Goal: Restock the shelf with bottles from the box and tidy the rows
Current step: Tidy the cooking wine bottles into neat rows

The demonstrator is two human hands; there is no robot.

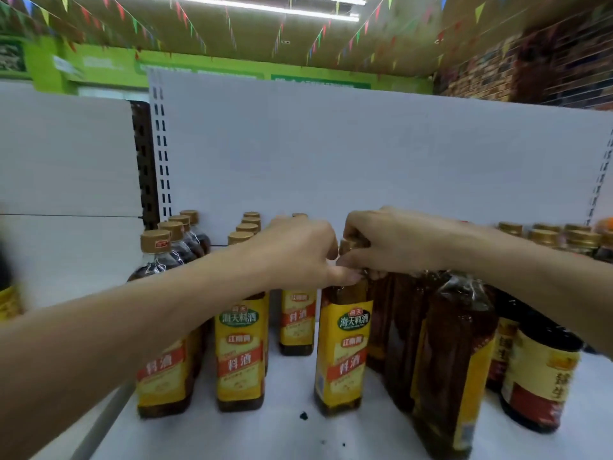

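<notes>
Since the bottle (341, 353) likely needs squaring on the shelf (282, 436), our left hand (298, 250) curls round it just below the cap (349, 244), which our right hand (391, 240) pinches.

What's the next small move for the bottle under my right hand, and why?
Probably ease the front bottle a little to the left. Your right hand has a grip on its cap, and it stands to the right of the bottle behind, close against the wrapped bottles. Your left hand curls over the necks; what it holds is hidden.
</notes>
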